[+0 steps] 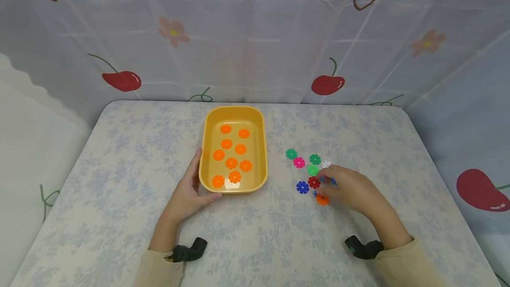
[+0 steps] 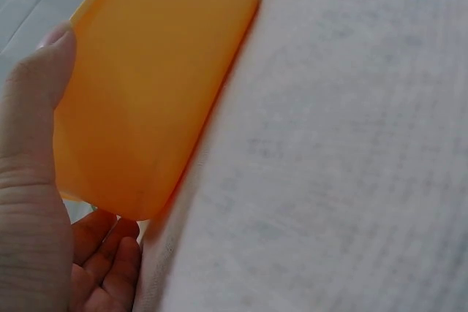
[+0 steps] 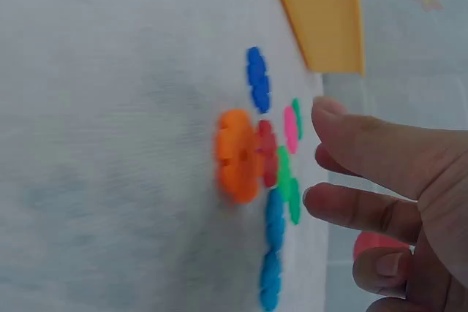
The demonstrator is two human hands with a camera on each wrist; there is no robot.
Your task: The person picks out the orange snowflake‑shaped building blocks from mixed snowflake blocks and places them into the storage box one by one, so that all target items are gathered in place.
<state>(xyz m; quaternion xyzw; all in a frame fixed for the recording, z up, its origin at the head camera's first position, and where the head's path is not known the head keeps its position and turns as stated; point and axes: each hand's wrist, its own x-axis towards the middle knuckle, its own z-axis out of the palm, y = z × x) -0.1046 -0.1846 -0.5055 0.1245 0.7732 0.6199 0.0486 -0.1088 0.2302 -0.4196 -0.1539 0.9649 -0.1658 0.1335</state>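
A yellow plastic tray [image 1: 264,176] stands on the table with several orange snowflake discs [image 1: 231,163] lying flat inside. My left hand [image 1: 186,196] holds the tray's near left corner, the thumb along the near side and the fingers against the left wall. In the left wrist view the tray's wall [image 2: 146,93] fills the space between thumb and fingers. Over a loose group of coloured discs hovers my right hand [image 1: 350,189], thumb and fingers apart with nothing between them. Closest to it are an orange disc [image 3: 238,157], a red disc [image 1: 314,182] and blue discs, partly covered in the head view.
Farther left in the group lie a dark blue disc [image 1: 302,187], a pink disc [image 1: 299,162] and green discs [image 1: 291,154]. A white disc [image 1: 326,164] sits beyond the right hand. A printed curtain [image 1: 247,48] hangs behind the table's far edge.
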